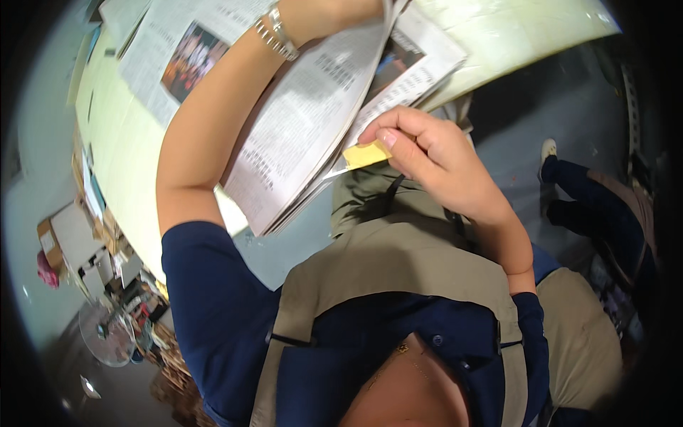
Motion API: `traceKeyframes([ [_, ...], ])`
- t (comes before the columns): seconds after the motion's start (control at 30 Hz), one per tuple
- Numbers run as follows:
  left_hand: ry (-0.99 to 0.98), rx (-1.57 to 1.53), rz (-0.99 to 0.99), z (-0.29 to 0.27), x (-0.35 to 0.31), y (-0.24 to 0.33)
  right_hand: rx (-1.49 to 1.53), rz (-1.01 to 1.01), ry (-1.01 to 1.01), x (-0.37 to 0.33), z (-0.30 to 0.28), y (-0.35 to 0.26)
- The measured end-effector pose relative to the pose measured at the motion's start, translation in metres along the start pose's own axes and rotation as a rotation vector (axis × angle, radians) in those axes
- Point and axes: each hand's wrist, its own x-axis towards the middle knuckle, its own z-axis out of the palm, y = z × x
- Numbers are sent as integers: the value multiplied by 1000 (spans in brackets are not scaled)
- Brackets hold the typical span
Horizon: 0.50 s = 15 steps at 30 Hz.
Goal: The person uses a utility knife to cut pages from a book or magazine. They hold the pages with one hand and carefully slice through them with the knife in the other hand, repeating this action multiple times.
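Observation:
A folded stack of newspapers (299, 121) lies at a slant over the edge of the pale table, its pages printed with text and photos. My left arm, with a metal watch at the wrist, reaches across it. My left hand (334, 14) is at the picture's top edge by the fold, its fingers cut off or hidden. At the stack's near right side, my right hand (441, 160) is closed, thumb against fingers, on a small flat yellow piece (365, 155). That piece touches or overlaps the paper edges; whether it is paper or plastic I cannot tell.
Another newspaper sheet (153, 75) with a colour photo lies on the table (128, 171) at the left. A fan (107, 333), boxes and clutter stand at the lower left. On the right, a person's legs (590, 188) in dark trousers show above the grey floor.

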Motion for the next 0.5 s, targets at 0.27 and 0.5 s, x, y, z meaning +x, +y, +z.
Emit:
traceKeyframes([
  [0.27, 82, -286, -44, -3, 2, 3, 12, -50, -227, 1, 84, 7],
  [0.5, -42, -54, -37, -1, -5, 11, -10, -57, -231, -14, 29, -6],
])
